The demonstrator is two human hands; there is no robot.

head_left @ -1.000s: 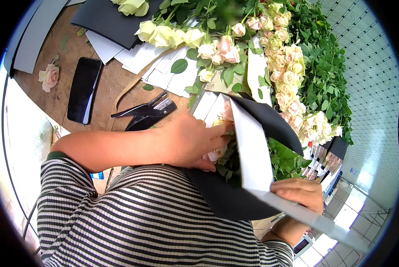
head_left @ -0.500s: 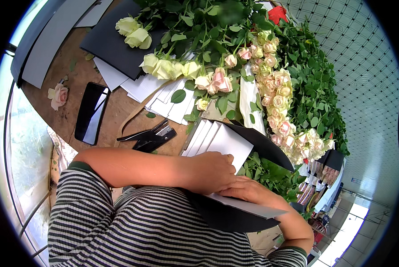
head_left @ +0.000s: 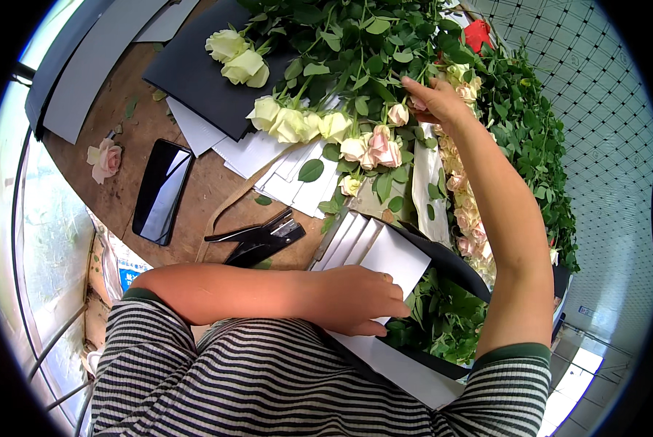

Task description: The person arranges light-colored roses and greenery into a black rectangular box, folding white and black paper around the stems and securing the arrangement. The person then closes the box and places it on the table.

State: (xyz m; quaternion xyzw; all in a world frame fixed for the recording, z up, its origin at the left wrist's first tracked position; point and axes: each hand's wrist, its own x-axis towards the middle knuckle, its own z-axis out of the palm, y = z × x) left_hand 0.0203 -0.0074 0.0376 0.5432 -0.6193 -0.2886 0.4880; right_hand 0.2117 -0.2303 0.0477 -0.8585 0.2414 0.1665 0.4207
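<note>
The right hand (head_left: 438,102), its grip unclear, is at a pink rose (head_left: 417,103), likely light, bruisable, best held by the stem, while the left hand (head_left: 358,300) lies spread on white card (head_left: 398,258)

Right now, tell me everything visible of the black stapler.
The black stapler lies on the brown table, its thin upper arm and thicker body splayed in a V toward picture left. Silvery metal shows at the upper right end; the rest looks plastic. The thin arm's tip is close to a tan strap. Its lower end nears the left forearm; contact unclear. Neither the left hand nor the right hand holds it.
</note>
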